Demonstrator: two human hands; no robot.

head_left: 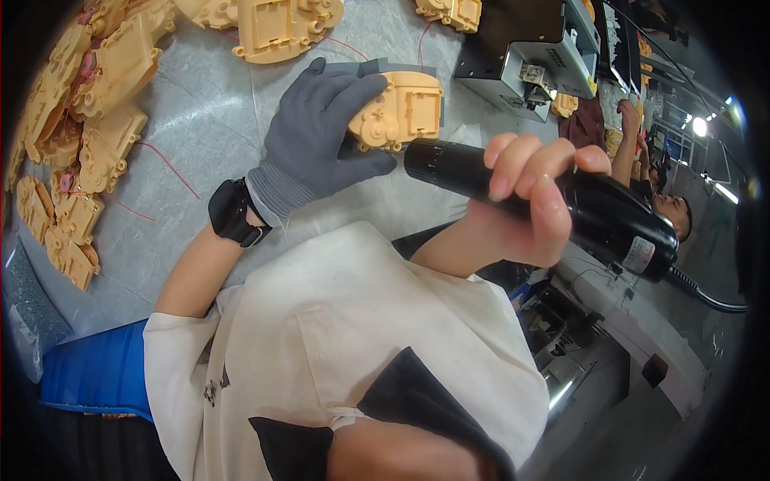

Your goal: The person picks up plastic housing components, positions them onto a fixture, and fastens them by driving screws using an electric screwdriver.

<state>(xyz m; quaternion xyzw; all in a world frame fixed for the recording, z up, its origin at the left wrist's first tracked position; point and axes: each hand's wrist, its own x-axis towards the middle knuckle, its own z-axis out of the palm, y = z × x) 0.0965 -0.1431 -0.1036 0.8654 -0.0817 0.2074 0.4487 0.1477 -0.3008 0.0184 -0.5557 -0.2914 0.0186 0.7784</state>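
My left hand (309, 140), in a grey knit glove, grips a yellow plastic housing (399, 114) by its left side, the thumb below and the fingers over the top. Part of a grey block (358, 67) shows behind this housing. In my bare right hand (525, 196) is a black electric screwdriver (622, 216), fingers wrapped round its body. Its nose points left and lies at the lower edge of the housing. The tip is hidden, so I cannot tell whether it touches. A cable leaves the tool's rear on the right.
Many similar yellow housings (108, 152) are heaped on the left of the grey table (192, 104), some trailing red wires (168, 168). More housings (277, 28) lie at the far edge. A metal machine box (525, 60) stands far right. A blue chair (96, 369) is lower left; another person (674, 212) is at right.
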